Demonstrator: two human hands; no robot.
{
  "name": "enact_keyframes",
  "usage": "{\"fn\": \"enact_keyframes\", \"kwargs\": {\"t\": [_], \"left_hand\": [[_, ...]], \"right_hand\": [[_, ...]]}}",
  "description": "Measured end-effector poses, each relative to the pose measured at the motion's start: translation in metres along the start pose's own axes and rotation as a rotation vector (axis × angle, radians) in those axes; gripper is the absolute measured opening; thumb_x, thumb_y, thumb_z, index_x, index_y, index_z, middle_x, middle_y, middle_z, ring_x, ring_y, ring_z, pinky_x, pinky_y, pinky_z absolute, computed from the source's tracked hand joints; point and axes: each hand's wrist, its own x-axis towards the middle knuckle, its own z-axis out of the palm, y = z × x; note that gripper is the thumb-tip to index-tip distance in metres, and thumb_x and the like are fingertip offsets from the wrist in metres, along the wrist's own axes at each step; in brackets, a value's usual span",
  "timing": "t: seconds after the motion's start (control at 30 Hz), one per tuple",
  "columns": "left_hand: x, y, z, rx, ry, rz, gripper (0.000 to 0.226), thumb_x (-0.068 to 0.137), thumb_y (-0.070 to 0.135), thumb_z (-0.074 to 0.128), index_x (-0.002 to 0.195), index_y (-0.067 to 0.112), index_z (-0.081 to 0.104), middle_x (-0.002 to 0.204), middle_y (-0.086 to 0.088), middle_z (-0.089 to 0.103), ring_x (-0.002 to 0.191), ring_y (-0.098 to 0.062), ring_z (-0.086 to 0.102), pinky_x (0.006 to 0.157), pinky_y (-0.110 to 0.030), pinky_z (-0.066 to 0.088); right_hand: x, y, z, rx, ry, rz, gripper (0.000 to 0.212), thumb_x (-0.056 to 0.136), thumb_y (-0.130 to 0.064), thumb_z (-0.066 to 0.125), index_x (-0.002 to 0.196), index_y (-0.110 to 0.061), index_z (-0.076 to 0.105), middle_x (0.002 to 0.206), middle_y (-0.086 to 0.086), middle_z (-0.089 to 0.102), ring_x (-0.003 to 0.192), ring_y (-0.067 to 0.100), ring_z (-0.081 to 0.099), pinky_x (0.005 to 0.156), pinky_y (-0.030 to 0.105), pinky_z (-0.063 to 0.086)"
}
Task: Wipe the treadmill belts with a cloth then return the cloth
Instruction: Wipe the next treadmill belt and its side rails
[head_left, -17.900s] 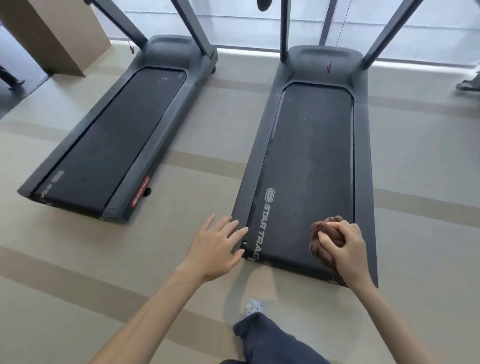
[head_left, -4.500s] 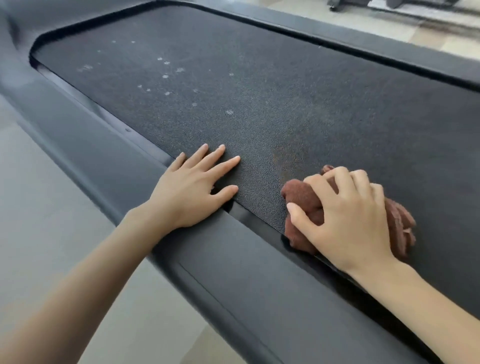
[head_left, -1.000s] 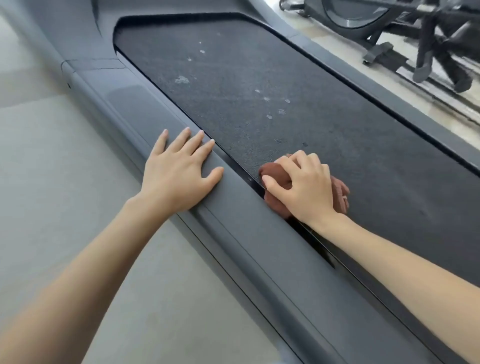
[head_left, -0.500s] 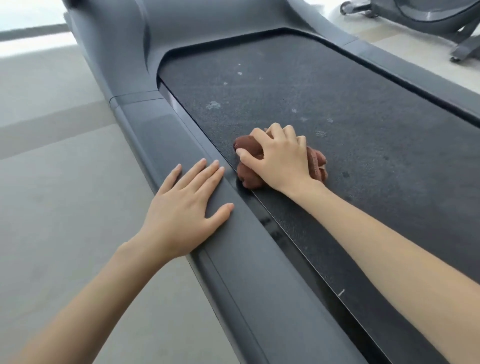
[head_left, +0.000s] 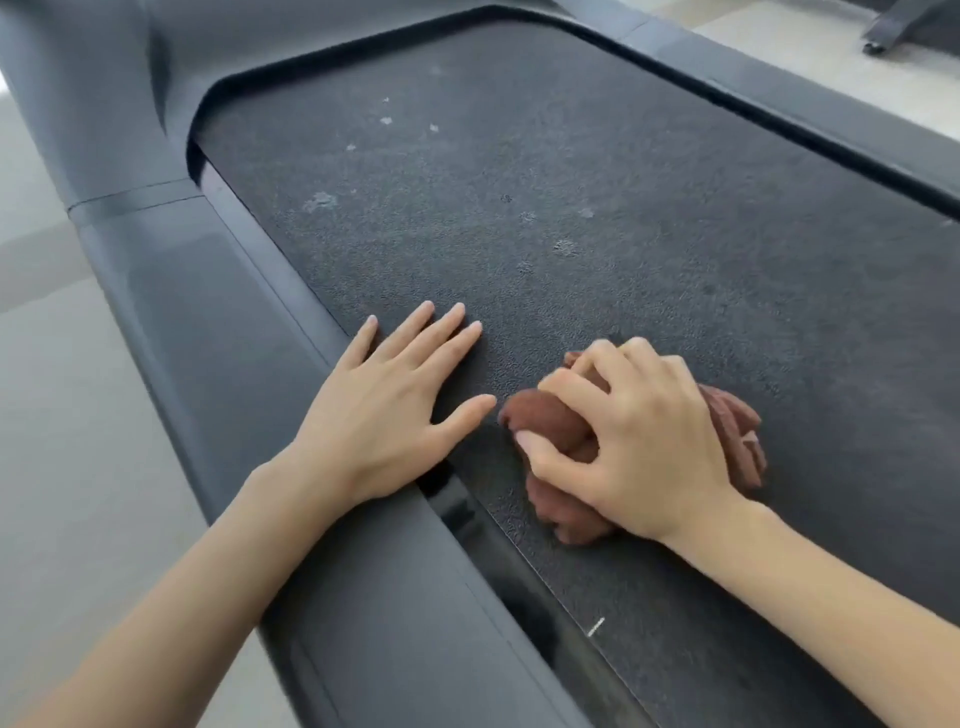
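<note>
Right hand (head_left: 639, 441) curls knuckles-up around the bunched brown cloth (head_left: 550, 421), pressing it onto the treadmill belt (head_left: 571, 156) — left hand (head_left: 389, 410) just beside it lies flat, fingers spread, empty.

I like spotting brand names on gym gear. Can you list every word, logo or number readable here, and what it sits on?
None can be read in this view.
treadmill belt: only pale specks, no lettering.
side rail: plain grey, no label.
cloth under the right hand: no tag showing.
A short white tick near the belt's edge is a mark, not text.
</note>
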Motion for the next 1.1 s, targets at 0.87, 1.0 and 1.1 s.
{"fn": "enact_keyframes", "kwargs": {"t": [0.87,1.0,1.1], "left_hand": [[0.001,-0.001,0.000,0.046,-0.036,0.001,0.078,0.076,0.073,0.002,0.147,0.041,0.002,0.154,0.023,-0.005,0.141,0.000,-0.012,0.118,-0.039,-0.002],[0.000,-0.001,-0.001,0.044,-0.038,-0.004,0.076,0.077,0.072,0.003,0.147,0.042,0.002,0.154,0.023,-0.006,0.141,0.001,-0.013,0.118,-0.038,-0.002],[-0.001,0.000,-0.003,0.055,-0.044,-0.009,0.075,0.078,0.071,0.003,0.147,0.042,0.001,0.153,0.024,-0.007,0.141,0.001,-0.014,0.118,-0.038,-0.002]], "right_hand": [[-0.052,0.078,-0.040,0.011,-0.078,-0.003,0.043,0.078,-0.056,0.049,0.092,-0.020,0.068,0.091,0.003,0.058,0.087,0.029,0.052,0.075,0.039,0.036],[0.014,0.083,-0.011,-0.040,-0.029,0.049,0.053,0.078,-0.062,0.041,0.097,-0.020,0.067,0.093,0.007,0.059,0.091,0.031,0.052,0.078,0.041,0.039],[0.082,0.099,0.018,-0.072,-0.007,0.086,0.059,0.080,-0.066,0.035,0.107,-0.022,0.062,0.101,0.009,0.058,0.100,0.031,0.050,0.084,0.042,0.037]]}}
